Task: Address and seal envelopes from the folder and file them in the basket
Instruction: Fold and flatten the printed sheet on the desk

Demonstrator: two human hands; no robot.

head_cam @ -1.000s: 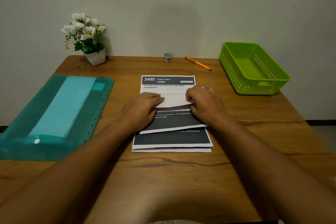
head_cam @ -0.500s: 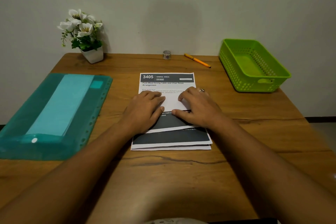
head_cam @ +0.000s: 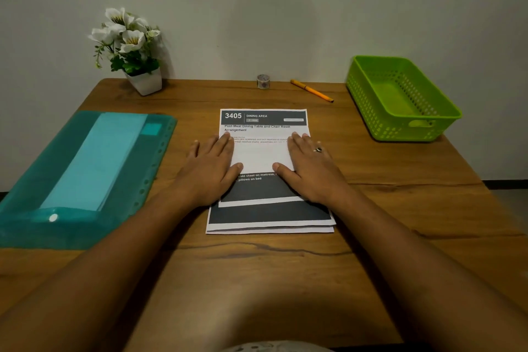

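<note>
Dead centre on the wooden desk you've got both palms flat on a folded printed sheet, sitting on a small stack of printouts. Biggest risk from here — the fold springs open or goes crooked if you lift off unevenly, and the loose sheets underneath could slide with it. Your left hand and right hand lie palm-down, fingers stretched out and close together, pointing toward 12 o'clock, thumbs angled inward along the crease. Neither is pinching anything, just pressing. The teal folder with pale envelopes inside sits at 9 o'clock, untouched. The green basket waits at 2 o'clock — it looks bare inside. The orange pen and small tape roll are up at 12.
</note>
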